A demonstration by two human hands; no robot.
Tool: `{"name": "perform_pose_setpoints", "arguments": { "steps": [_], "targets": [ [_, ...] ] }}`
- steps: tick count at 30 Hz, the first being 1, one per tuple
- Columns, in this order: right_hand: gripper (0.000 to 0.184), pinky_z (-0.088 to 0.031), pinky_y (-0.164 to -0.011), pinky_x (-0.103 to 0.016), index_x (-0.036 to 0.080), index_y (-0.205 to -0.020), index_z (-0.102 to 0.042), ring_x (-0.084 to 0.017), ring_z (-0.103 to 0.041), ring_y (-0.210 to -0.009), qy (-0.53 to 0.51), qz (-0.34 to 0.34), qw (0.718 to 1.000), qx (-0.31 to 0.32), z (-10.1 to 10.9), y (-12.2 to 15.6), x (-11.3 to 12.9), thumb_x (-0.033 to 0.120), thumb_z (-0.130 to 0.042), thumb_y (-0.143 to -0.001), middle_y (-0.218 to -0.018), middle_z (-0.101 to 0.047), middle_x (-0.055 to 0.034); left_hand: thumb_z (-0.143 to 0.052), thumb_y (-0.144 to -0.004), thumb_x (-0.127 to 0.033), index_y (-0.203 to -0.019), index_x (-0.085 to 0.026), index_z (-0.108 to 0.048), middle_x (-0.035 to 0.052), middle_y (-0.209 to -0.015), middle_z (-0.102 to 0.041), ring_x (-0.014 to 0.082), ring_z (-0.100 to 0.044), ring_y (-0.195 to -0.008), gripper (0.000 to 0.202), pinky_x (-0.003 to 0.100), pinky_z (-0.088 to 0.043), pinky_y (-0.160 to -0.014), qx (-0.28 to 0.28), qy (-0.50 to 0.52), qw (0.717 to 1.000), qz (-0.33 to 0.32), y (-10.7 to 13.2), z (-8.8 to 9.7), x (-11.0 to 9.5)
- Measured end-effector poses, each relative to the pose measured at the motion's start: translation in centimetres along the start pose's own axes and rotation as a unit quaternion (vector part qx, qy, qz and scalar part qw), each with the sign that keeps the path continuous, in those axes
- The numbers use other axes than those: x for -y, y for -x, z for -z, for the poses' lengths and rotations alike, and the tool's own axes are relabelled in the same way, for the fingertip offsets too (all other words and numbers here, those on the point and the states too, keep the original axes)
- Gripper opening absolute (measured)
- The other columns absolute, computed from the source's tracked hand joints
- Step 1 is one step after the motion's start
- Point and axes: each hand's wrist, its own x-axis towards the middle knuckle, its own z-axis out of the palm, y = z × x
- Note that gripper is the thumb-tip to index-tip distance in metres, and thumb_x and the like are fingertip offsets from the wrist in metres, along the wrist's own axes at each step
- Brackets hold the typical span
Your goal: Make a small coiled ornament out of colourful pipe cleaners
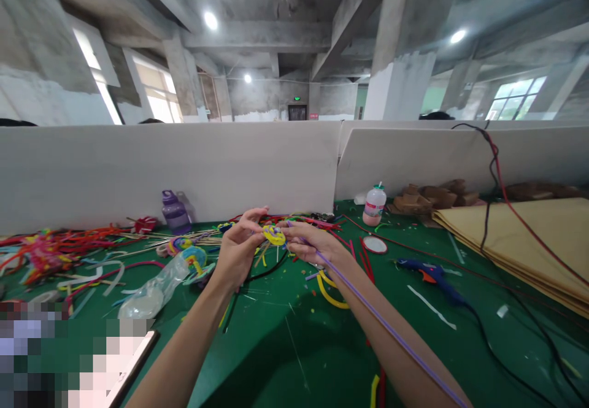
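Both hands meet above the green table. My left hand pinches a small yellow coil of pipe cleaner with a purple centre, fingers closed on its left edge. My right hand is closed on the coil's right side and on a long purple pipe cleaner that runs back along my right forearm toward the lower right corner.
Loose pipe cleaners, sticks and finished coils litter the left side. A clear plastic bottle lies down, a purple bottle and a pink-white bottle stand. A blue glue gun with cable, brown paper sheets and white partitions are around.
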Motion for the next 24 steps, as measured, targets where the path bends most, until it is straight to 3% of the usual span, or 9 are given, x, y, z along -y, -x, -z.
{"name": "perform_pose_setpoints", "arguments": {
  "steps": [7, 11, 17, 19, 21, 23, 24],
  "targets": [
    [0.007, -0.017, -0.024, -0.009, 0.014, -0.088, -0.052, 0.001, -0.024, -0.028, -0.061, -0.053, 0.997, 0.002, -0.2, -0.2, 0.0, 0.013, -0.053, -0.081, -0.051, -0.048, 0.0084, -0.071, -0.065, -0.016, -0.066, -0.02, -0.066, 0.0054, -0.115, -0.051, 0.0274, -0.045, -0.117, 0.006, 0.043, -0.034, -0.099, 0.051, -0.095, 0.991, -0.083, -0.2, 0.2, -0.8],
    [0.017, -0.014, -0.023, -0.009, 0.014, -0.096, -0.054, 0.003, -0.018, -0.026, -0.058, -0.027, 0.998, -0.008, -0.4, 0.2, 0.2, 0.009, -0.051, -0.08, -0.055, -0.053, 0.0077, -0.07, -0.067, -0.018, -0.067, -0.02, -0.066, 0.0057, -0.116, -0.051, 0.0278, -0.043, -0.119, 0.005, 0.043, -0.034, -0.099, 0.058, -0.092, 0.992, -0.07, -0.2, 0.2, -1.0],
    [0.033, -0.012, -0.024, -0.011, 0.015, -0.108, -0.054, 0.001, -0.013, -0.027, -0.024, 0.009, 0.999, 0.024, -0.7, 1.0, 0.5, 0.013, -0.057, -0.076, -0.045, -0.044, 0.0116, -0.071, -0.066, -0.02, -0.066, -0.019, -0.064, 0.006, -0.123, -0.048, 0.0281, -0.043, -0.119, 0.007, 0.04, -0.038, -0.096, 0.037, -0.081, 0.994, -0.056, -0.2, 0.1, -0.7],
    [0.035, -0.011, -0.025, -0.012, 0.016, -0.109, -0.053, 0.0, -0.012, -0.027, 0.006, 0.024, 1.0, 0.009, -1.0, 1.1, 0.6, 0.015, -0.059, -0.075, -0.04, -0.039, 0.0134, -0.071, -0.066, -0.02, -0.076, -0.021, -0.064, 0.0055, -0.128, -0.045, 0.027, -0.043, -0.12, 0.012, 0.038, -0.04, -0.094, 0.035, -0.079, 0.995, -0.042, -0.3, 0.2, -0.5],
    [0.04, -0.01, -0.026, -0.014, 0.016, -0.111, -0.052, -0.001, -0.013, -0.027, 0.043, 0.056, 0.997, -0.029, -1.1, 1.1, 0.8, 0.017, -0.062, -0.073, -0.037, -0.037, 0.0142, -0.071, -0.065, -0.021, -0.096, -0.026, -0.06, 0.0049, -0.131, -0.044, 0.0247, -0.045, -0.118, 0.033, 0.036, -0.043, -0.091, 0.016, -0.075, 0.997, -0.009, -0.4, 0.4, -0.1],
    [0.048, -0.01, -0.027, -0.015, 0.016, -0.113, -0.049, 0.0, -0.017, -0.027, 0.082, 0.111, 0.987, -0.083, -1.1, 1.0, 0.9, 0.017, -0.066, -0.068, -0.041, -0.043, 0.0134, -0.07, -0.067, -0.025, -0.111, -0.029, -0.053, 0.0046, -0.126, -0.049, 0.0221, -0.049, -0.113, 0.048, 0.034, -0.045, -0.088, -0.028, -0.066, 0.996, 0.044, -0.6, 0.7, 0.4],
    [0.053, -0.01, -0.028, -0.015, 0.016, -0.114, -0.048, 0.0, -0.019, -0.028, 0.1, 0.141, 0.979, -0.111, -1.1, 1.0, 1.0, 0.016, -0.068, -0.065, -0.045, -0.048, 0.0122, -0.067, -0.069, -0.028, -0.112, -0.027, -0.053, 0.0048, -0.121, -0.053, 0.0212, -0.052, -0.109, 0.045, 0.033, -0.046, -0.086, -0.05, -0.058, 0.994, 0.08, -0.7, 0.8, 0.6]
  ]
}}
